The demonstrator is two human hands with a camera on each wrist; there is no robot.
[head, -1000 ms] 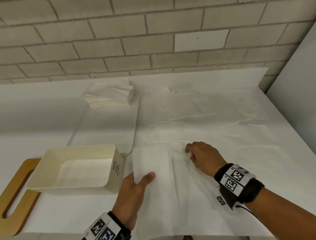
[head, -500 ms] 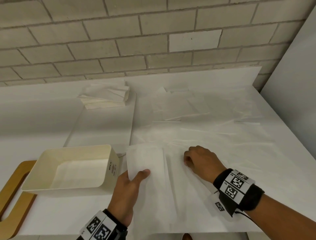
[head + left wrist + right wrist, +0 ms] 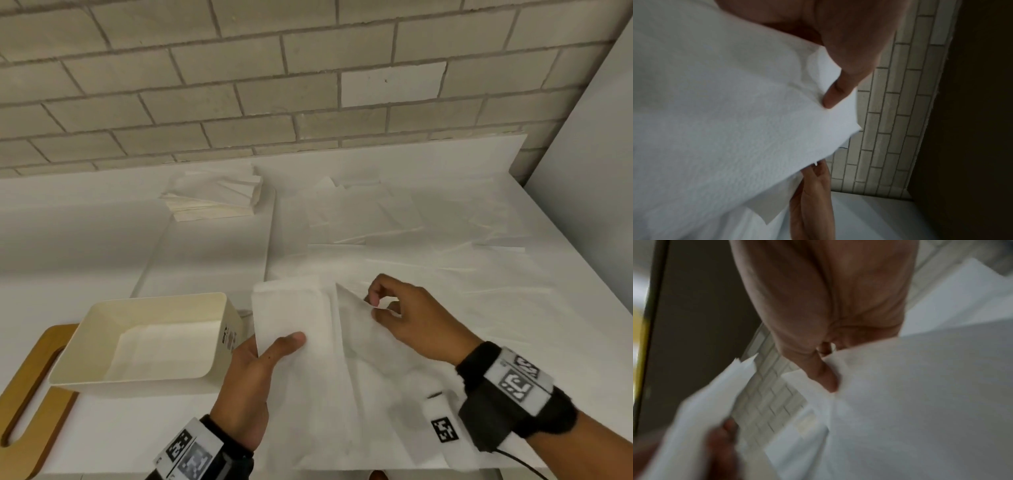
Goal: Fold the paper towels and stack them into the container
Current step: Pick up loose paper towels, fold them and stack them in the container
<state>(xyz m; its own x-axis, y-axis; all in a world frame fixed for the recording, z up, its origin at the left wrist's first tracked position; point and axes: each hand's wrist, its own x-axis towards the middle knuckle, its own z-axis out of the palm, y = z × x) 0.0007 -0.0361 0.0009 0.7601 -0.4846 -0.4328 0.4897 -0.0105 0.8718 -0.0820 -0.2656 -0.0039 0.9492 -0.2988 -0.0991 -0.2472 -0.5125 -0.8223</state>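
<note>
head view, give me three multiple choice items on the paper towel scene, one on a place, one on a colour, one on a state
1. Where does the container sit relative to the left hand?
A. to its left
B. to its right
C. behind the far stack

2. What colour is the container?
A. blue
B. cream
C. black

3. What is the right hand doing?
A. resting flat on the table
B. pinching the paper towel
C. holding the container

Key: 1 A, the container lies left of the left hand. 2 B, its walls are cream. 3 B, the fingers pinch a raised edge of the towel, while the left hand grips its near left edge.
</note>
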